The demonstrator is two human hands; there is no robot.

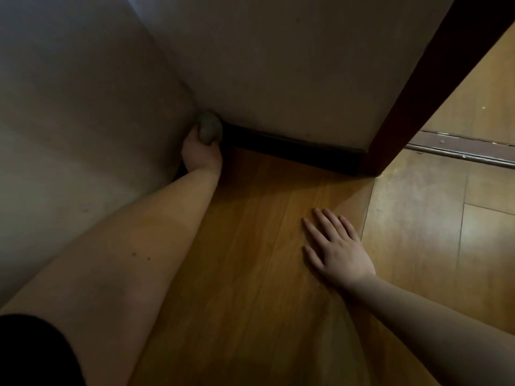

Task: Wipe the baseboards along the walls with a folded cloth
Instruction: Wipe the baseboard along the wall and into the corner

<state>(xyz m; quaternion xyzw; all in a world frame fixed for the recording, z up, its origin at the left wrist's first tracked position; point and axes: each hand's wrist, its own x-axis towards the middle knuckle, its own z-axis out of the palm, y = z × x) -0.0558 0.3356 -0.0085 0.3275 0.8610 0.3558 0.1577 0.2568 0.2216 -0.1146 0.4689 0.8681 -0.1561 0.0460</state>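
Note:
A dark baseboard (292, 147) runs along the foot of the far wall, from the corner to the door frame. My left hand (201, 154) reaches into that corner and grips a bunched grey cloth (209, 127), which is pushed against the baseboard's left end where the two walls meet. My right hand (335, 247) lies flat on the wooden floor with its fingers spread and holds nothing. The baseboard of the left wall is hidden behind my left arm.
A dark red door frame (418, 87) stands at the right end of the far wall. Beyond it a metal threshold strip (462, 151) crosses the floor (250, 246) into another room. The pale left wall (69, 121) runs close beside my left arm.

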